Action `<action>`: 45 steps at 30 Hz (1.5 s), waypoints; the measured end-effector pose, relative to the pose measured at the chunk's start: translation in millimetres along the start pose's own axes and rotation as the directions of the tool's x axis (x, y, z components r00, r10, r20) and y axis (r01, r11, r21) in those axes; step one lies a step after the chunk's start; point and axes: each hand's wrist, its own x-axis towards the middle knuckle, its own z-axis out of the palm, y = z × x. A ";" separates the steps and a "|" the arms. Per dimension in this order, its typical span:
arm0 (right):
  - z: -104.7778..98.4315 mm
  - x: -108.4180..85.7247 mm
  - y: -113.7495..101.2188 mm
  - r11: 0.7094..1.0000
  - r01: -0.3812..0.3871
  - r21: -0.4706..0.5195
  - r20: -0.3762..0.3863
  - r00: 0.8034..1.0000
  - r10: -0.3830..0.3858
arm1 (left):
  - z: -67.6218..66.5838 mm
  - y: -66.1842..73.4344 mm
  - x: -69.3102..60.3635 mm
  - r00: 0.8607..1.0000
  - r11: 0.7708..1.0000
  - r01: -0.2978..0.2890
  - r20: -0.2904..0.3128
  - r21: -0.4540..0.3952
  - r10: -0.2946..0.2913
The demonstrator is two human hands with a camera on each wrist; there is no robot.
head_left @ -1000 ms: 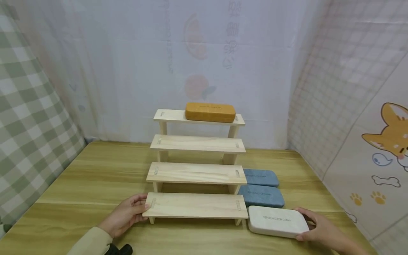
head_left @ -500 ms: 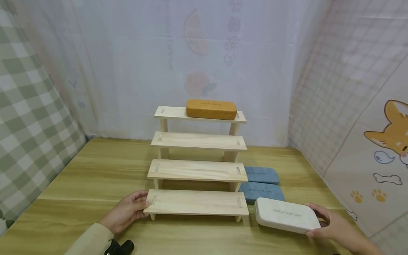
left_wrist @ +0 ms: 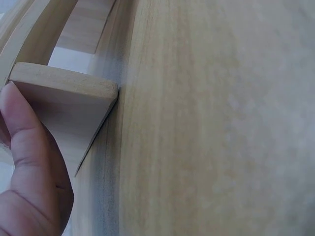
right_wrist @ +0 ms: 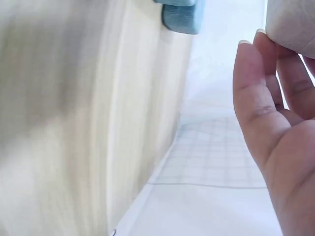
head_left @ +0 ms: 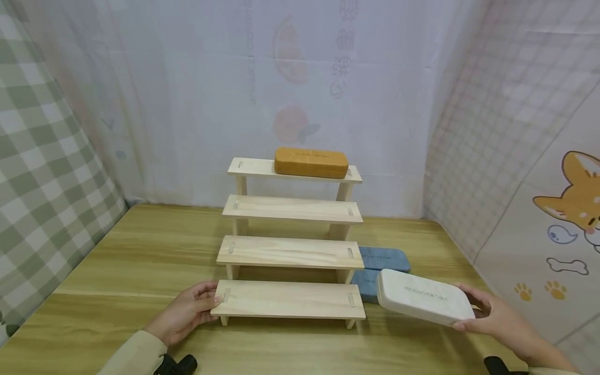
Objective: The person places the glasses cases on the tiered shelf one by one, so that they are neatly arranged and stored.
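A four-step wooden stand [head_left: 288, 299] stands mid-table in the head view, an orange case [head_left: 311, 162] lying on its top step. The left hand [head_left: 189, 312] grips the left end of the lowest step; in the left wrist view that hand [left_wrist: 29, 172] has its thumb against the wood beside a support leg [left_wrist: 64, 81]. Right of the stand, the right hand [head_left: 492, 317] holds a white case [head_left: 424, 297] by its right end, tilted above the table. The right wrist view shows the right hand [right_wrist: 280, 118] with fingers around a corner of the white case [right_wrist: 293, 24].
Two blue cases [head_left: 385, 259] lie on the table beside the stand's right side, the nearer one partly hidden by the white case. A pale curtain [head_left: 187, 114] hangs behind, with a green checked cloth [head_left: 42, 146] at left and a printed cloth [head_left: 529, 260] at right.
The right hand has lifted the white case off the table, moving it up and slightly right, and its right end now tips lower. The left hand has kept its grip on the lowest step.
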 end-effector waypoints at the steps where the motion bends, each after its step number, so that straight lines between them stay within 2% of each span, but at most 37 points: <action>1: -0.4 0.8 -1.9 1.000 0.025 -0.004 -0.011 1.000 -0.025 | 0.0 -0.2 0.0 1.000 1.000 0.000 0.000 -0.001 0.000; 4: -2.5 3.9 -7.9 0.997 0.071 0.026 -0.014 0.997 -0.071 | 0.5 -0.2 0.1 1.000 1.000 -0.001 0.004 -0.005 0.001; 11: -9.1 13.1 -24.9 0.997 0.072 -0.011 -0.063 0.995 -0.073 | 1.3 -1.2 0.4 1.000 1.000 -0.005 0.001 -0.005 0.005; 17: -13.9 28.6 -46.0 0.996 0.084 -0.005 -0.045 0.995 -0.084 | -0.4 -2.9 -0.1 1.000 1.000 -0.009 -0.005 -0.002 0.009; 24: -14.4 47.4 -72.5 0.996 0.074 -0.055 -0.036 0.996 -0.076 | -0.4 -3.7 -0.4 1.000 1.000 -0.007 -0.010 0.002 0.007; 27: -14.3 54.5 -83.2 0.993 0.111 -0.042 -0.014 0.994 -0.112 | -0.3 -3.3 -0.5 1.000 1.000 -0.006 -0.006 0.002 0.006; 32: -10.6 68.1 -102.2 0.992 0.120 -0.029 -0.008 0.993 -0.120 | -0.6 -2.4 -1.3 1.000 1.000 -0.007 0.000 0.004 0.007; 41: -2.5 95.6 -131.0 0.986 0.106 -0.128 0.003 0.994 -0.107 | -2.1 -3.2 -1.0 1.000 1.000 -0.011 0.018 0.006 0.011; 45: 4.1 107.7 -141.2 0.987 0.104 -0.126 0.011 0.995 -0.103 | -2.6 -4.0 -0.5 1.000 1.000 -0.014 0.019 0.003 0.014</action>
